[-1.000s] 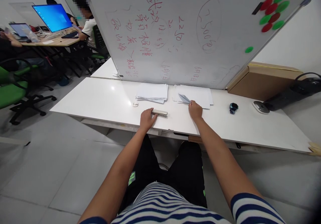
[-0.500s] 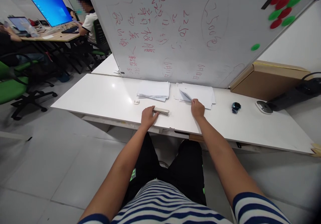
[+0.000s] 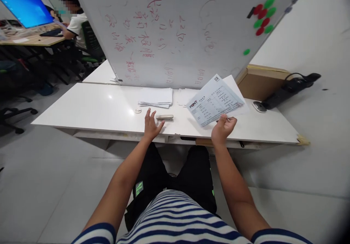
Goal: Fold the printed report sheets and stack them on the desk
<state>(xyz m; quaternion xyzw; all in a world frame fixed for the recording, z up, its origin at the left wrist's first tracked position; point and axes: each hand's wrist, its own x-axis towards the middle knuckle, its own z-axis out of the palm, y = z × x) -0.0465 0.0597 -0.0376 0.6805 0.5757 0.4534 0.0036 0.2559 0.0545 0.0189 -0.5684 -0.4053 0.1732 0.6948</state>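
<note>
My right hand (image 3: 222, 127) pinches the lower corner of a printed paper sheet (image 3: 214, 100) and holds it up above the white table (image 3: 93, 107). My left hand (image 3: 151, 122) hovers open over the table's front edge, fingers spread, just left of a silver stapler (image 3: 164, 117). A stack of white papers (image 3: 156, 97) lies behind the stapler. A small white round object (image 3: 138, 110) sits left of my left hand.
A large whiteboard (image 3: 177, 32) with red writing and magnets leans at the table's back. A cardboard box (image 3: 259, 83), a mouse (image 3: 259, 106) and a black power strip (image 3: 290, 87) are at the right. A person sits at a far desk with a monitor (image 3: 24, 9).
My right hand has lifted a printed sheet off the right paper pile and turned it up. My left hand has come off the stapler and opened. The camera view shifted right.
</note>
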